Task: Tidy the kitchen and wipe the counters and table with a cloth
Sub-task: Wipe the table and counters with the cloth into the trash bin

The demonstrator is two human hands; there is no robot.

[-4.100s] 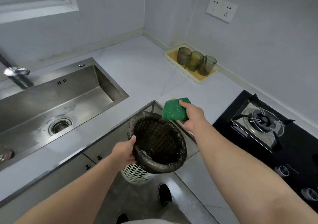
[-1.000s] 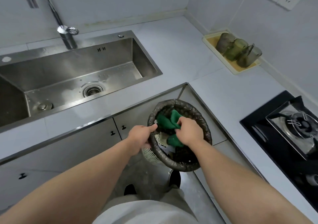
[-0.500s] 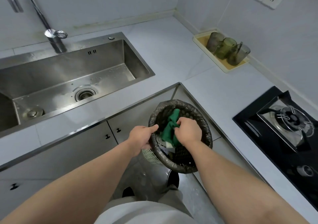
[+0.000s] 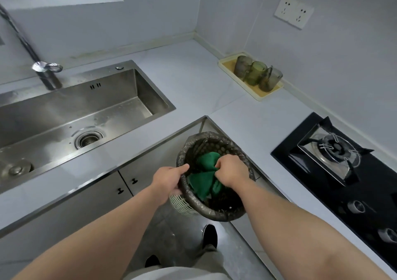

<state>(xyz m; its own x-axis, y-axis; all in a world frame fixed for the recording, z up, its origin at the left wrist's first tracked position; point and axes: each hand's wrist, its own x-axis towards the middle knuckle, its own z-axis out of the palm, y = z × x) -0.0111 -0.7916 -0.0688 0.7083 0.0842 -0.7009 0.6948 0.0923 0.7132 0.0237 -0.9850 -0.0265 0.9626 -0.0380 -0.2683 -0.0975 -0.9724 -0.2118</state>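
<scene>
The pale counter (image 4: 193, 80) bears a cream tray (image 4: 228, 66) (three glasses (image 4: 256, 72) on it) and a black hob (image 4: 365, 183).

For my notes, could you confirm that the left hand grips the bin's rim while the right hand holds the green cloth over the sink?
Not quite. The head view shows the right hand holding the green cloth in the mouth of the bin, not over the sink. The left hand does grip the bin's rim.

Counts: 3 glasses (image 4: 256, 72), 1 tray (image 4: 227, 66) upper right; 1 sink (image 4: 64, 105), 1 tap (image 4: 46, 73) left; 1 bin (image 4: 206, 136), 1 cloth (image 4: 204, 181) centre; 1 burner (image 4: 332, 148), 2 knobs (image 4: 355, 206) right.
</scene>
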